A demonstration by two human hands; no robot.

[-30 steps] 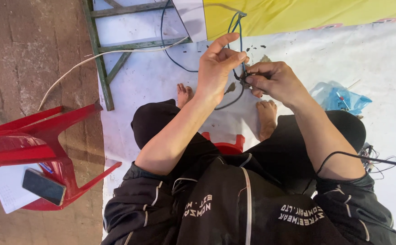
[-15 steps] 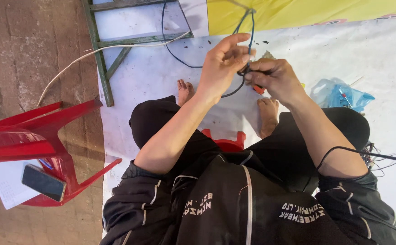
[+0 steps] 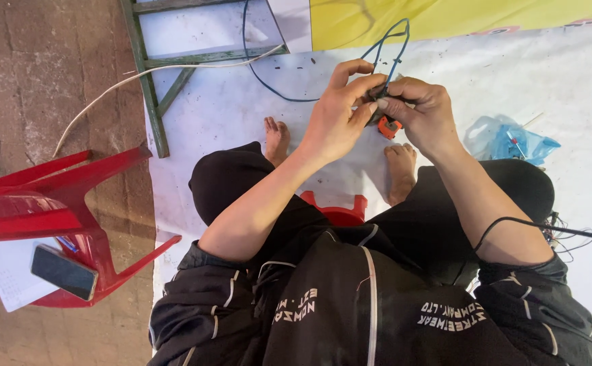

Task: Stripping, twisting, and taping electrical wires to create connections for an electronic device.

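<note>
I sit on a low red stool (image 3: 340, 211) with bare feet on a white sheet (image 3: 567, 74). My left hand (image 3: 333, 118) and my right hand (image 3: 421, 115) meet in front of me, fingertips pinched together on a dark blue wire (image 3: 385, 47) that loops up above them. My right hand also holds a small orange tool (image 3: 389, 127), mostly hidden under its fingers. The wire trails off to the left across the sheet.
A red plastic chair (image 3: 58, 210) stands at the left, with a phone (image 3: 64, 272) on white paper on its seat. A green wooden frame (image 3: 148, 74) and a white cable (image 3: 140, 76) lie behind. A blue plastic bag (image 3: 513, 142) is at the right. A black cord (image 3: 547, 227) crosses my right arm.
Both hands stay joined on the wire; my left fingers have closed further onto the pinch point, and the wire loop has shifted slightly above the hands.
</note>
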